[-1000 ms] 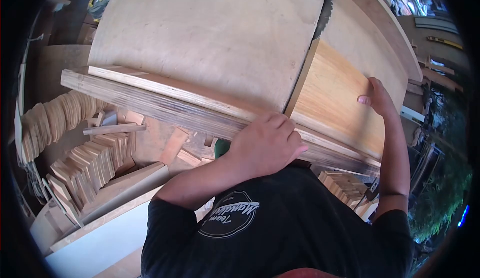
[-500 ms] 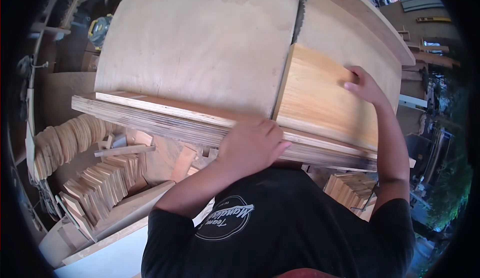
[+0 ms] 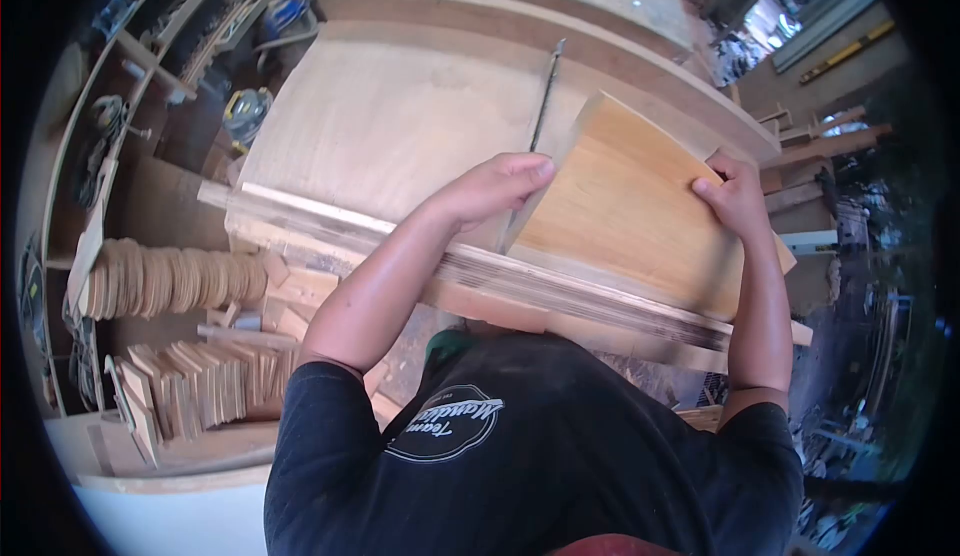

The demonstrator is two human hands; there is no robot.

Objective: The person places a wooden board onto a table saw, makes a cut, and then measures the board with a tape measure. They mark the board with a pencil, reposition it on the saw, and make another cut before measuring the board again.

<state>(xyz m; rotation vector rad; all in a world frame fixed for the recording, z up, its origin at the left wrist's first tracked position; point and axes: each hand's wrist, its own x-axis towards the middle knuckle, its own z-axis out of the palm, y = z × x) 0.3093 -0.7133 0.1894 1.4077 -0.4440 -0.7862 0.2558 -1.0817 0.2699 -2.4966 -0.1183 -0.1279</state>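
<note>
A flat, yellowish wooden board [image 3: 625, 211] lies tilted across the right part of a plywood sled [image 3: 400, 86], its far end raised a little. My left hand [image 3: 500, 188] is closed at the board's left edge, thumb on top and the other fingers partly hidden. On the opposite edge, my right hand [image 3: 735, 196] grips the board with its thumb over the face. Just left of the board, a dark saw blade [image 3: 547, 96] shows in the slot of the sled. A layered plywood fence [image 3: 600, 294] runs along the near side.
Stacked cut wood pieces [image 3: 200, 386] stand at the lower left, below a row of rounded wooden pieces [image 3: 175, 278]. A yellow-and-grey power tool [image 3: 245, 116] sits at the left. Along the sled's far side runs a raised wooden rail [image 3: 560, 41].
My left hand has moved from the near fence up to the board's left edge. The board has shifted right and turned, away from the slot. My right hand stays on its right edge.
</note>
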